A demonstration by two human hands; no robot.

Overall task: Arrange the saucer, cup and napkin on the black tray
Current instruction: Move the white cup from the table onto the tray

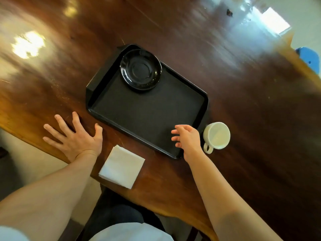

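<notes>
Now left hand [74, 140] flat on table [243, 101], fingers splayed, empty; right hand [188, 139] loosely spread over tray [97, 87] corner, empty.

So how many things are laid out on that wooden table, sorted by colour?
Black: 2, the tray and the saucer resting on it.
White: 2, the cup beside the tray and the folded napkin near the table edge.
Total: 4

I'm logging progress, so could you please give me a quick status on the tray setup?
Left hand flat on table, right hand open over tray, both empty. Saucer on tray; cup and napkin off it. Nothing blocking.
</notes>
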